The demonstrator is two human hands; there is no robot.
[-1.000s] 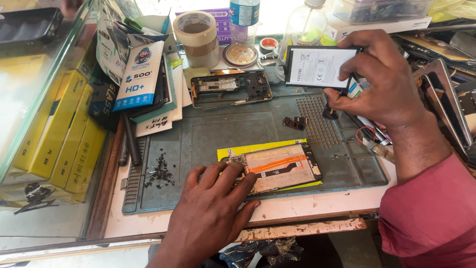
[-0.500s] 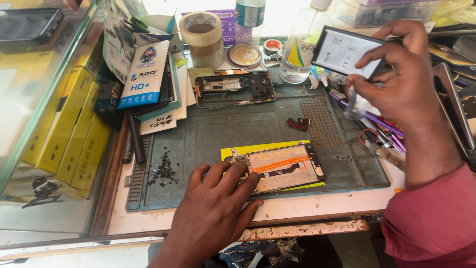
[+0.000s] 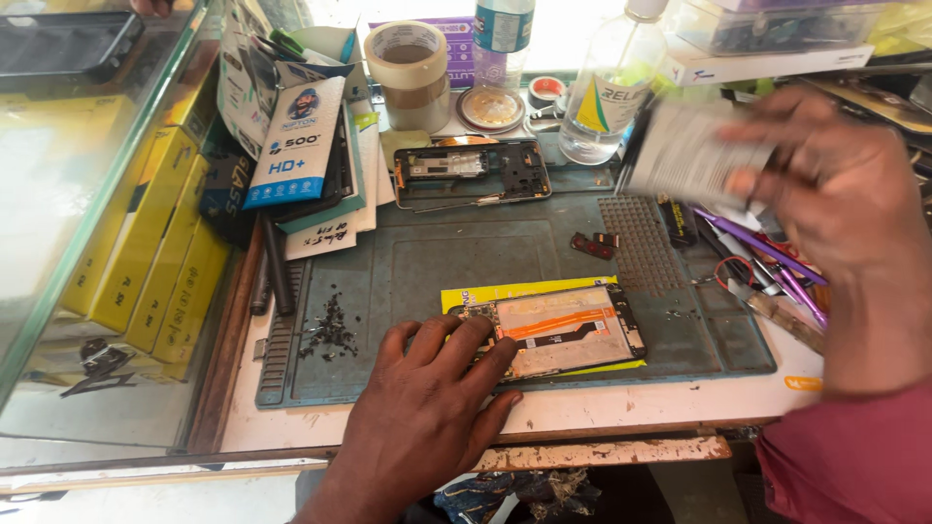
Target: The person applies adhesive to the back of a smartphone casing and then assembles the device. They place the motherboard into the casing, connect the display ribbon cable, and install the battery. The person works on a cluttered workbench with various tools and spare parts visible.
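My left hand (image 3: 427, 398) lies flat on the grey work mat (image 3: 408, 262), its fingers pressing the left end of an opened phone (image 3: 568, 330) that shows an orange ribbon cable and rests on a yellow card (image 3: 485, 294). My right hand (image 3: 825, 184) is raised at the right and blurred by motion, gripping a flat phone screen panel (image 3: 689, 150) tilted above the mat's right edge. A bare phone frame (image 3: 471, 172) lies at the back of the mat.
A tape roll (image 3: 408, 73), two clear bottles (image 3: 607, 92) and small round tins (image 3: 492, 109) stand at the back. Screen protector packs (image 3: 296, 141) lean at the left near yellow boxes (image 3: 146, 243) under glass. Purple tools (image 3: 767, 257) lie at the right. Loose screws (image 3: 330, 330) sit on the mat.
My right hand has carried the screen panel up from beside the bottles and now swings it quickly, blurring it. My left hand has stayed on the opened phone.
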